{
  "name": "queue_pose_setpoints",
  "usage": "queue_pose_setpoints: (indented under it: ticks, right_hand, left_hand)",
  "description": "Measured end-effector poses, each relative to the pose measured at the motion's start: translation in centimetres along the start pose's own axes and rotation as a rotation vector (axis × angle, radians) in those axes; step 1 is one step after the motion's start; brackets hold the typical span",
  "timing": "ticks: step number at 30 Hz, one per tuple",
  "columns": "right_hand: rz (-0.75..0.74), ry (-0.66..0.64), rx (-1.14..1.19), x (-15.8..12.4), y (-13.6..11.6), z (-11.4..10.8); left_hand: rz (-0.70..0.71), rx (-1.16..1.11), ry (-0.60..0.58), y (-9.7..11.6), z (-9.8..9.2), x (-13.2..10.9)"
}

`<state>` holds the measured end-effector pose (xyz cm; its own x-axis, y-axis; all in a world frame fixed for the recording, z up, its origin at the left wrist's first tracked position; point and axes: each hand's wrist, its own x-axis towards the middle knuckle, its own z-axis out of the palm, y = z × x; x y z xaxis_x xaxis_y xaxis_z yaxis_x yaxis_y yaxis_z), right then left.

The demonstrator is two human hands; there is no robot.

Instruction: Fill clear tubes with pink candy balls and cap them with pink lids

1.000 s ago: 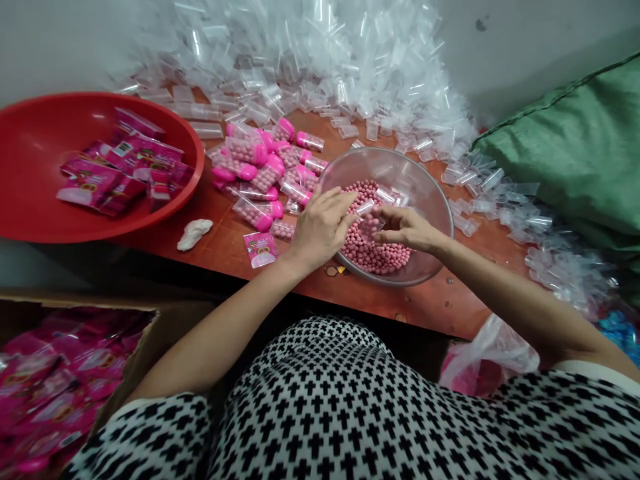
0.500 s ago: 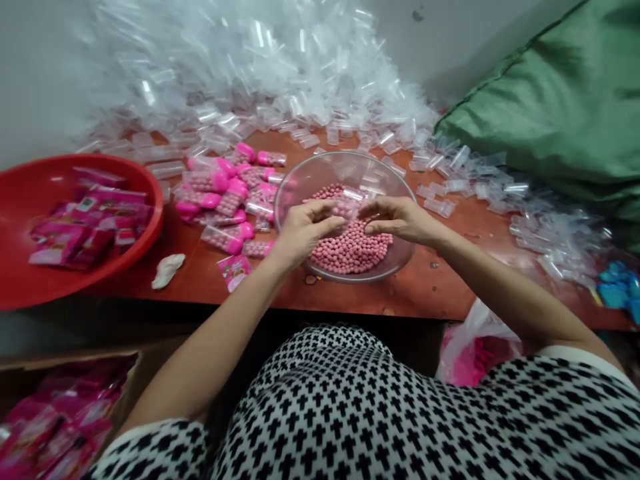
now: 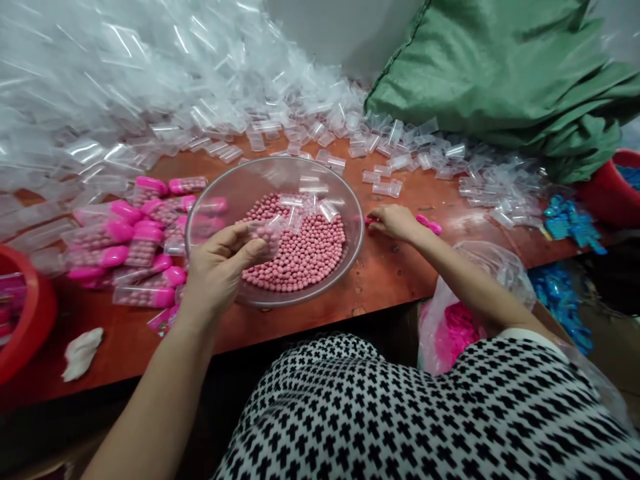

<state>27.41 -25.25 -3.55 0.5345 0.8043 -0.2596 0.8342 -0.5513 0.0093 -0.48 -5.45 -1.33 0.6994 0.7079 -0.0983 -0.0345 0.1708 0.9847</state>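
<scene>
My left hand (image 3: 220,267) is shut on a clear plastic tube (image 3: 265,237) holding some pink balls, above a glass bowl (image 3: 280,175). A heap of pink balls (image 3: 295,250) fills the bowl's bottom, with several empty tubes lying on it. My right hand (image 3: 395,223) rests on the red-brown table (image 3: 350,313) beyond the bowl's right rim. A pink piece, probably a cap (image 3: 369,220), shows under its fingertips. Another pink cap (image 3: 429,225) lies just right of that hand. Filled tubes with pink caps (image 3: 135,247) lie left of the bowl.
A large heap of clear empty tubes (image 3: 150,80) spreads along the table's back. A green sack (image 3: 490,73) lies at back right. Blue packets (image 3: 567,220) lie at the right, and a plastic bag of pink items (image 3: 450,333) sits below the table edge.
The view has swung left. My left hand has drawn the tube leftward, and my right hand has left the bowl for the table beyond its rim.
</scene>
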Motion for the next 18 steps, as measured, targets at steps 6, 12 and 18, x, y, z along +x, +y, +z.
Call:
queue_pose_setpoints:
  ticks: [6,12,18]
  right_hand:
    - [0.043,0.041,0.007,-1.3,0.9,1.6]
    - [0.110,0.362,0.925,-1.5,0.3,-0.5]
    - [-0.307,0.307,1.247,-1.4,-9.2,-5.1]
  left_hand:
    - [0.028,-0.014,0.027,-0.3,0.1,0.1]
    - [0.059,0.016,-0.072,-0.3,-0.1,-0.1]
    - [0.180,0.054,-0.245,-0.7,0.0,-0.5]
